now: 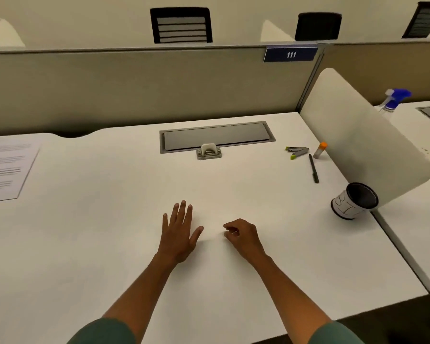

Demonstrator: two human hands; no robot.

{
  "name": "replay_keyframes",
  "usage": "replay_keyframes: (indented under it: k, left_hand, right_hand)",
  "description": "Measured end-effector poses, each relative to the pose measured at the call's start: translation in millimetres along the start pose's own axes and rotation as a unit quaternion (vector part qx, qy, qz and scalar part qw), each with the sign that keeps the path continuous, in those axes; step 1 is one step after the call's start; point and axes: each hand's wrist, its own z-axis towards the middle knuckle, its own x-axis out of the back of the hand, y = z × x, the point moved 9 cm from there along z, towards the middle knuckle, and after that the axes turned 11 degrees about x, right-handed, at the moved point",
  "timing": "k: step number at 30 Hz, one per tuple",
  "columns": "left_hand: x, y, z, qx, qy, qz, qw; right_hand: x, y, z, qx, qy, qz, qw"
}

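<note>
The left hand [179, 232] lies flat on the white desk [109, 219], palm down, fingers straight and slightly spread, holding nothing. Just to its right, the right hand [241, 234] rests on the desk with its fingers loosely curled toward the thumb. Nothing shows between them, so it appears to hold nothing either. The two hands are close but apart.

Judging by this, the tidying of the loose stationery has not begun, since no item is in hand and everything is left to do.

The nearest item is the pen holder [354, 201], to the right of the right hand and a little farther, near the desk's right edge and against the rounded divider panel [358, 145]. Its dark mouth shows no contents. The wide lens makes it hard to tell whether it stands upright or leans.

Farther away and well apart from both hands, a dark pen [313, 168] lies flat. Just beyond it are a stapler [297, 152] with green tips and, to its right, an orange-capped glue stick [320, 150] beside the divider.

Each likely has to be picked up by the right hand and put into the holder.

A printed sheet [5, 167] lies at the far left.
</note>
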Motion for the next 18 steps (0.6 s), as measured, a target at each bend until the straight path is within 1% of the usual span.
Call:
replay_keyframes:
  k: [4, 7, 10, 18]
  left_hand:
    - [-13, -24, -19, 0.006, -0.014, -0.008, 1.0]
    - [-23, -37, -32, 0.009, -0.019, -0.02, 1.0]
    - [-33, -46, -40, 0.003, -0.033, -0.006, 0.999]
    - [-35, -50, -40, -0.019, -0.047, -0.003, 0.999]
  right_hand:
    - [-28, -8, -12, 0.011, -0.026, -0.006, 1.0]
    - [-48, -19, -16, 0.051, -0.061, -0.02, 0.997]
    - [-65, -28, -19, 0.08, -0.105, -0.053, 0.99]
    - [-71, -38, -17, 0.106, -0.112, -0.141, 0.978]
